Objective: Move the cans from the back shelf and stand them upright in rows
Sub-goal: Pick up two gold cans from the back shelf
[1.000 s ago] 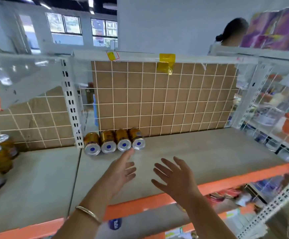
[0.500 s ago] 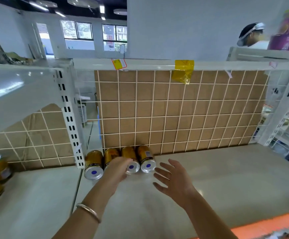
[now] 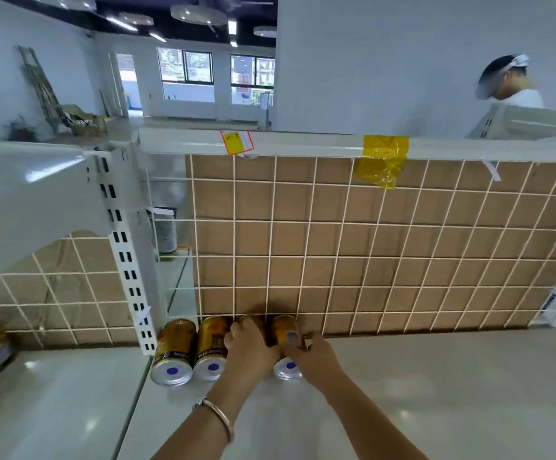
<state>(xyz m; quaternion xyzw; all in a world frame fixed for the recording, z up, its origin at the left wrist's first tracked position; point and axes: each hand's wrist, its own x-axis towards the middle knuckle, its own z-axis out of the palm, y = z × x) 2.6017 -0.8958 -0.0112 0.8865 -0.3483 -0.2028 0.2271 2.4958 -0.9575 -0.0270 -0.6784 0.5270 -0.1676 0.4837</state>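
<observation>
Left hand (image 3: 246,351): curled over the third can (image 3: 254,322) of the row, lower centre of the frame, gripping it; a bracelet (image 3: 219,418) circled the wrist.
Right hand (image 3: 314,358): fingers wrapped round the fourth can (image 3: 283,330), the rightmost.
Row: all four gold cans lay on their sides, side by side, silver ends facing the camera; the first can (image 3: 174,356) and second can (image 3: 211,353) lay left of the hands.
Shelf (image 3: 436,376): carried the row at its back, against the wire grid (image 3: 369,244).

Third can (image 3: 256,321) under left hand (image 3: 248,355), fourth can (image 3: 281,325) under right hand (image 3: 316,360)
</observation>
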